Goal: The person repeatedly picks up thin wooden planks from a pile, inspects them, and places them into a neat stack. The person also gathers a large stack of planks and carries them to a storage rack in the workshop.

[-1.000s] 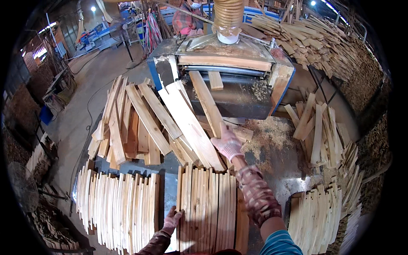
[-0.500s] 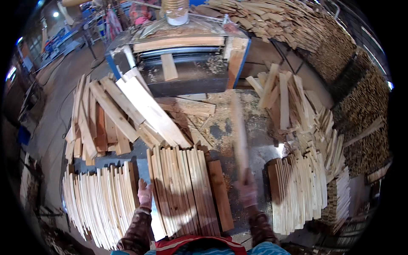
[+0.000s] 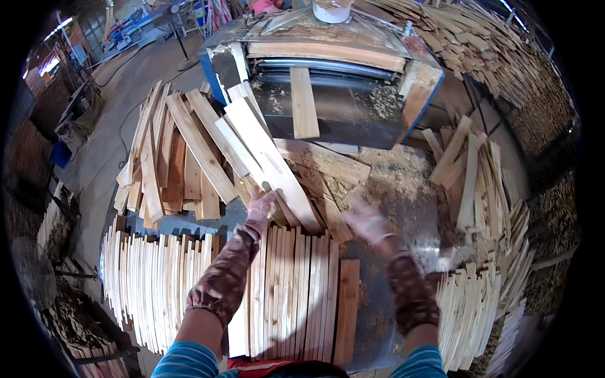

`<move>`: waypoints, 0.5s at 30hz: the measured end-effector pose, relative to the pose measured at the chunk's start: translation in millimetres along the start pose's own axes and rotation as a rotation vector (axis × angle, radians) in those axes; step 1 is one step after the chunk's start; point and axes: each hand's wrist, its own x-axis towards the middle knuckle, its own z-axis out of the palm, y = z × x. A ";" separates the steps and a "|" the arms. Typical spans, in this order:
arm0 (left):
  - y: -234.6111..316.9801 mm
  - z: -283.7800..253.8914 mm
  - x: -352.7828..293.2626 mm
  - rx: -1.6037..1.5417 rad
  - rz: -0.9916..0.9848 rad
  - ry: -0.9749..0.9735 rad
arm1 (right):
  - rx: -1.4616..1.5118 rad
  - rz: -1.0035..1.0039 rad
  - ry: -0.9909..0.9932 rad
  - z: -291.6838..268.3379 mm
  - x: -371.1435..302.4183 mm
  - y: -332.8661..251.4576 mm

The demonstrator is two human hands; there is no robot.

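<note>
My left hand (image 3: 259, 208), in a pale glove, reaches forward to the lower left edge of a wide, pale board (image 3: 271, 160). Its fingers are apart, and I cannot tell whether they touch the wood. My right hand (image 3: 367, 223), also gloved, is over the sawdust-strewn tabletop, right of the leaning boards. Motion blurs it, but its fingers look stretched out with no board in them. Below my hands, a row of narrow boards (image 3: 293, 290) stands on edge, with a single brown board (image 3: 347, 309) on its right.
Ahead stands a planer (image 3: 328, 53) with a board (image 3: 304, 104) on its bed. More edge-on boards form a left row (image 3: 161, 283) and a right row (image 3: 469, 312). Loose boards (image 3: 183, 160) lean at the left. A large wood heap (image 3: 479, 50) rises behind at the right.
The blurred board that was upright in my right hand is out of it. Both hands have moved forward, the left one toward the wide pale board. The view has shifted, moving the planer rightward.
</note>
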 end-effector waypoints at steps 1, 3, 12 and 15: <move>-2.8 9.8 -0.6 -0.036 -0.038 0.011 | -0.066 -0.014 -0.120 24.2 8.8 -39.7; 10.8 55.4 -9.1 -0.048 -0.079 -0.114 | -0.313 0.175 -0.109 74.4 43.6 -53.1; 24.7 46.5 32.1 -0.347 -0.104 -0.168 | -0.685 -0.024 0.214 31.6 85.6 -74.7; 30.5 48.3 32.7 -0.291 0.013 -0.267 | -0.656 -0.056 0.332 -15.9 23.8 -27.6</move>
